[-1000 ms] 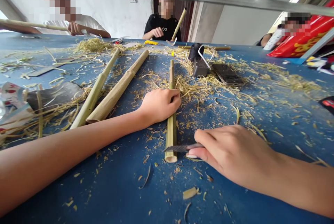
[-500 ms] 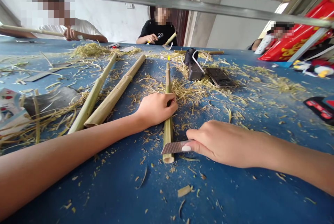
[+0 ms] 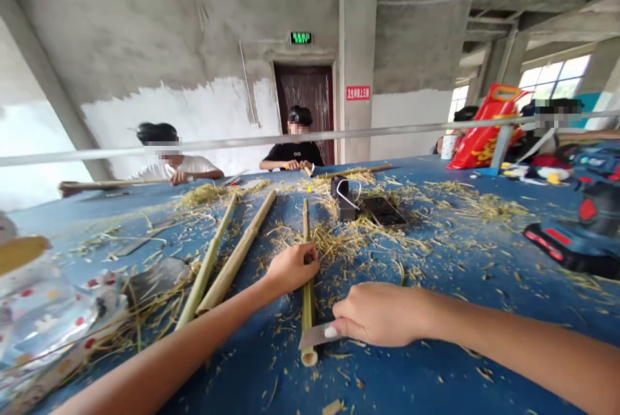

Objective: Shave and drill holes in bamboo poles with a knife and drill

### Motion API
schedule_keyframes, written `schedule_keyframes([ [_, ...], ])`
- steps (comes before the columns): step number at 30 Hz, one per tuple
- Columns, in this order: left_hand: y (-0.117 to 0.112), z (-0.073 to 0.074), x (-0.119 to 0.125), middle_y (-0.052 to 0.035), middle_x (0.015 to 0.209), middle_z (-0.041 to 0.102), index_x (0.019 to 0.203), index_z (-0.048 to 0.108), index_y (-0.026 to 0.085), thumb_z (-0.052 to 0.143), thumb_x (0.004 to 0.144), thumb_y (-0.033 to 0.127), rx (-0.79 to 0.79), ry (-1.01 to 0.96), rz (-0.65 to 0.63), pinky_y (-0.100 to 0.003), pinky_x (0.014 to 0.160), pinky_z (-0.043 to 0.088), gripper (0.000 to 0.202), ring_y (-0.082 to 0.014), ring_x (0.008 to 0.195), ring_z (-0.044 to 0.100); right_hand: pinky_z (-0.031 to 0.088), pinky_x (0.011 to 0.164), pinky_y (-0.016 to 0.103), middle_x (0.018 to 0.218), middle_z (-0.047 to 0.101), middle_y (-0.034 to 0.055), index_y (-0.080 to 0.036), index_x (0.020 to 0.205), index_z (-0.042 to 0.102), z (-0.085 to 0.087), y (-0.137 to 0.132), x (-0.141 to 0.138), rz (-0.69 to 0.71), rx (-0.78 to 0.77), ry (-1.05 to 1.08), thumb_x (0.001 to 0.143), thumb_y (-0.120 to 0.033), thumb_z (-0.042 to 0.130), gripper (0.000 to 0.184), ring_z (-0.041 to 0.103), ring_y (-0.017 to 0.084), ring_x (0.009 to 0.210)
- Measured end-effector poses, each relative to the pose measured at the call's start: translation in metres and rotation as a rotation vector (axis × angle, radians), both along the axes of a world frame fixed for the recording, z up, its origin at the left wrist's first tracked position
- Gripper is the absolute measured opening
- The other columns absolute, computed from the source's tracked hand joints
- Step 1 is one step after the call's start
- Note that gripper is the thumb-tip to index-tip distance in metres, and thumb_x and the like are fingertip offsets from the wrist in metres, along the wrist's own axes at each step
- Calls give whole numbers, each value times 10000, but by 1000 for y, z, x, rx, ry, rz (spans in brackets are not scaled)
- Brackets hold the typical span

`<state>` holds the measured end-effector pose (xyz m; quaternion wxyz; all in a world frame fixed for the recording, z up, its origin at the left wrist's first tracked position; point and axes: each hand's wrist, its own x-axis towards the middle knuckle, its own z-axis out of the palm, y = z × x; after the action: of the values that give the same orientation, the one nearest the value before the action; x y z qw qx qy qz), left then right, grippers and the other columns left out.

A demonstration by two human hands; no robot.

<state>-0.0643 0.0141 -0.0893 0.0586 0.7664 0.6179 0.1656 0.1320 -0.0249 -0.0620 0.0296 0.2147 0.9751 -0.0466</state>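
A thin split bamboo stick lies lengthwise on the blue table, with straw-like shavings around it. My left hand grips the stick around its middle. My right hand pinches a flat metal blade and holds it across the stick near its lower end. Two longer bamboo pieces lie to the left of my left forearm. The part of the stick inside my left hand is hidden.
A phone and a black device with a white cable stand beyond the stick. Co-workers sit across the table, one holding a long pole. A crinkled printed plastic bag lies at front left, and dark red-and-blue equipment at right.
My head has tilted up, showing much more of the room and the far side of the table. Both hands stay on the stick and blade, with the blade still near the stick's lower end.
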Motion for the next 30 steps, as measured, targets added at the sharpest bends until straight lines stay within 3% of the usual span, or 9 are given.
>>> schedule_keyframes([
  [4,-14,13,6,23,617,541,772,538,211,404,745,246,164,-88,-24,-226,504,281,141,-111,548,463,211,411,224,594,607,44,-161,780,598,-6,-16,5,-45,195,115,889,-384,292,394,563,159,498],
  [8,-23,43,10,36,587,495,813,487,218,386,767,251,405,-88,-44,-233,512,293,116,-106,523,438,307,439,232,582,610,59,-146,768,605,-12,-15,6,-17,412,173,873,-353,355,341,598,194,513],
  [12,-3,61,9,47,588,476,972,428,228,389,768,268,468,-99,-31,-241,518,305,211,-110,514,436,374,466,249,642,633,87,-128,812,617,-17,7,2,-60,530,172,872,-303,366,312,618,212,561],
  [16,34,48,4,79,553,434,1146,262,222,450,720,260,427,-244,69,-236,502,307,467,-116,496,433,413,498,258,683,654,86,-149,835,622,-18,27,-1,-191,421,209,890,-359,301,388,636,215,621],
  [20,62,28,-3,95,496,395,1092,264,194,484,692,256,409,-311,102,-230,468,296,461,-117,461,431,443,558,272,728,664,96,-148,823,625,-14,33,-3,-216,397,190,885,-379,299,404,644,218,680],
  [24,75,18,-12,100,480,410,1074,244,189,464,707,255,431,-389,103,-224,459,302,433,-111,440,434,454,560,295,729,662,102,-144,833,617,-17,41,-3,-225,443,209,887,-379,279,415,643,235,679],
  [30,79,14,-21,121,455,373,1053,262,213,432,719,256,496,-461,60,-197,441,276,377,-94,411,394,461,556,295,716,658,98,-161,832,611,-29,53,0,-246,389,206,884,-425,253,447,641,233,660],
])
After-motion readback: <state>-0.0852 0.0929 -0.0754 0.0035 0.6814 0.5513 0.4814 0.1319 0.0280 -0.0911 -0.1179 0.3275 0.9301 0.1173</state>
